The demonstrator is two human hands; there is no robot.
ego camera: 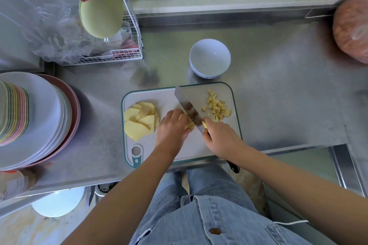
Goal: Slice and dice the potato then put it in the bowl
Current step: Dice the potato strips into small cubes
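- Head view: the left hand has its fingers curled down over a potato piece, pinning it to the cutting board. The fingertips look tucked back, probably to keep them out of the cut.
- The right hand is wrapped around the handle of the knife. The blade slants away from this hand and sits close against the left hand's knuckles, over the held piece.
- To the left of the left hand lies a heap of slices — near it but apart, so the cutting spot has room.
- Beyond the right hand, on the far side of the blade, the diced bits lie out of the knife's way.
- The bowl stands off the board, beyond both hands, with no potato visible in it — close enough for an easy transfer.
- Dicing looks partway done, since most of the potato is in slices.
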